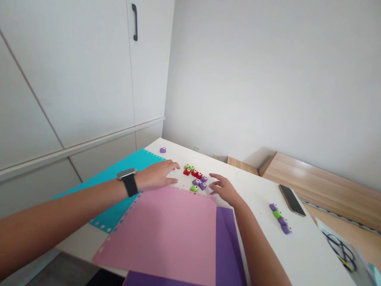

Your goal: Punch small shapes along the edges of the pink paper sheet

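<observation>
My left hand and my right hand are both empty, reaching out on either side of a cluster of small coloured blocks at twelve o'clock. Each block is red, green or purple and has a white-ringed dot. My left hand is palm down with the fingers close together, its fingertips just beside the red and green blocks. My right hand has its fingers spread apart, close to the purple blocks. Neither hand is clamped on anything. A smartwatch sits on my left wrist.

The white table holds a lone purple block at about eleven o'clock, beyond a teal perforated sheet. A pink perforated sheet lies nearer me at six o'clock, overlapping a purple sheet. At two o'clock, a row of four blocks lies just beside a phone.
</observation>
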Motion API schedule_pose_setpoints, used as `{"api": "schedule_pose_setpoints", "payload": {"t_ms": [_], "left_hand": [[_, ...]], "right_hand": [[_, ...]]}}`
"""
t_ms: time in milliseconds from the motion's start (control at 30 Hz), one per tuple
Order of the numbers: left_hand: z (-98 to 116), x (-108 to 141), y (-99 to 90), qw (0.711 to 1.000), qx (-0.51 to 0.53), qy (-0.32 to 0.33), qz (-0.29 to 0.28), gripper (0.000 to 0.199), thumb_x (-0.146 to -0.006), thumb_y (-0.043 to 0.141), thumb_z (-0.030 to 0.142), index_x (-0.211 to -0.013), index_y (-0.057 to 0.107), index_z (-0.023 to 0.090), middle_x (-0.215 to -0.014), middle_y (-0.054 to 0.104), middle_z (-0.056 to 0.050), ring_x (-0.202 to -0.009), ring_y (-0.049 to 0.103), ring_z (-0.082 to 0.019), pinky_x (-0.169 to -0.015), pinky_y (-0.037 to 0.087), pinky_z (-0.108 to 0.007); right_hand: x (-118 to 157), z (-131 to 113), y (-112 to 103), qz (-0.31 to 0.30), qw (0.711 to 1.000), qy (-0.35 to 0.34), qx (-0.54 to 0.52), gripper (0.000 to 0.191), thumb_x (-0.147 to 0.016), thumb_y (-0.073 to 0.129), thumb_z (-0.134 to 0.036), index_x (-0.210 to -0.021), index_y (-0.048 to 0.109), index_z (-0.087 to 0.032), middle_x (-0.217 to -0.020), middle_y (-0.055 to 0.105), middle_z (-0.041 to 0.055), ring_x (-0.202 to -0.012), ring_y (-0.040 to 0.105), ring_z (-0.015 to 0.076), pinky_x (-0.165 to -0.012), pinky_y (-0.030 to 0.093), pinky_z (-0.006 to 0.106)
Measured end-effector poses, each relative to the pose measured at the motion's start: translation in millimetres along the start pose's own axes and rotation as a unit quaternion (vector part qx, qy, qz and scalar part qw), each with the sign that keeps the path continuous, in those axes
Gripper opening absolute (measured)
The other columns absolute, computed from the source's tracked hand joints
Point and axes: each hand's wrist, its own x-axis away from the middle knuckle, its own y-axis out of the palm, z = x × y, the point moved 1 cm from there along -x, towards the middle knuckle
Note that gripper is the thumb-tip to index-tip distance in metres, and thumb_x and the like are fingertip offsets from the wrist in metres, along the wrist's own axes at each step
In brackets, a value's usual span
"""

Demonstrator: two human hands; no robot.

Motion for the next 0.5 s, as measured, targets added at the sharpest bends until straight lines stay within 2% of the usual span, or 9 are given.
{"api": "schedule_pose_setpoints", "payload": {"t_ms": [33,100,200,267,367,433,500], "left_hand": [[-4,12,-3.7,1.0,0.002,-0.003,-0.023,0.058,-0.084,0.064,0.053,-0.133,0.057,0.023,-0.133,0.06,-0.013,-0.119,0.058,-0.03,-0.1,0.042,-0.035],[-15,32,-8.6,0.998,0.001,-0.005,-0.057,0.072,-0.077,0.071,0.057,-0.139,0.053,0.025,-0.143,0.053,-0.014,-0.13,0.05,-0.033,-0.106,0.037,-0.038],[-35,48,-8.0,0.995,0.004,-0.004,-0.098,0.081,-0.069,0.077,0.059,-0.14,0.053,0.027,-0.146,0.052,-0.013,-0.137,0.042,-0.036,-0.109,0.032,-0.04],[-44,49,-3.9,0.995,0.007,-0.018,-0.094,0.074,-0.072,0.076,0.058,-0.136,0.056,0.028,-0.14,0.057,-0.011,-0.129,0.048,-0.033,-0.104,0.035,-0.037],[-50,44,3.6,0.995,0.027,-0.021,-0.094,0.057,-0.074,0.075,0.054,-0.124,0.063,0.027,-0.127,0.065,-0.006,-0.113,0.057,-0.028,-0.097,0.037,-0.031],[-52,41,6.1,0.995,0.042,-0.014,-0.094,0.05,-0.074,0.075,0.05,-0.117,0.066,0.026,-0.125,0.066,-0.004,-0.115,0.056,-0.027,-0.098,0.035,-0.03],[-54,40,5.2,0.994,0.046,-0.015,-0.101,0.049,-0.074,0.074,0.045,-0.119,0.065,0.027,-0.131,0.064,-0.003,-0.121,0.054,-0.027,-0.102,0.034,-0.031]], "right_hand": [[7,8,-18,0.008,1.0,0.003,-0.013,0.053,-0.084,0.064,-0.039,-0.133,0.061,-0.019,-0.113,0.073,0.0102,-0.083,0.07,0.0205,-0.064,0.06,0.032],[25,29,-63,0.094,0.99,0.036,0.097,0.047,-0.083,0.062,-0.043,-0.125,0.068,-0.022,-0.116,0.073,0.0077,-0.085,0.07,0.0207,-0.063,0.059,0.031],[63,61,-134,0.195,0.955,0.108,0.195,0.044,-0.08,0.062,-0.04,-0.117,0.071,-0.019,-0.112,0.074,0.0109,-0.089,0.069,0.0246,-0.083,0.056,0.041],[94,78,-174,0.242,0.924,0.156,0.252,0.042,-0.078,0.063,-0.039,-0.112,0.073,-0.017,-0.112,0.074,0.0135,-0.099,0.068,0.0293,-0.094,0.05,0.044],[137,95,-211,0.258,0.889,0.212,0.313,0.04,-0.074,0.066,-0.043,-0.104,0.076,-0.018,-0.109,0.075,0.0138,-0.108,0.067,0.0336,-0.099,0.045,0.044],[158,104,-224,0.248,0.877,0.233,0.338,0.041,-0.074,0.067,-0.047,-0.103,0.077,-0.02,-0.107,0.075,0.0125,-0.106,0.067,0.0334,-0.099,0.045,0.043],[170,111,-231,0.235,0.871,0.244,0.355,0.044,-0.075,0.066,-0.051,-0.104,0.077,-0.02,-0.107,0.076,0.0116,-0.104,0.069,0.0321,-0.097,0.045,0.041]]}}
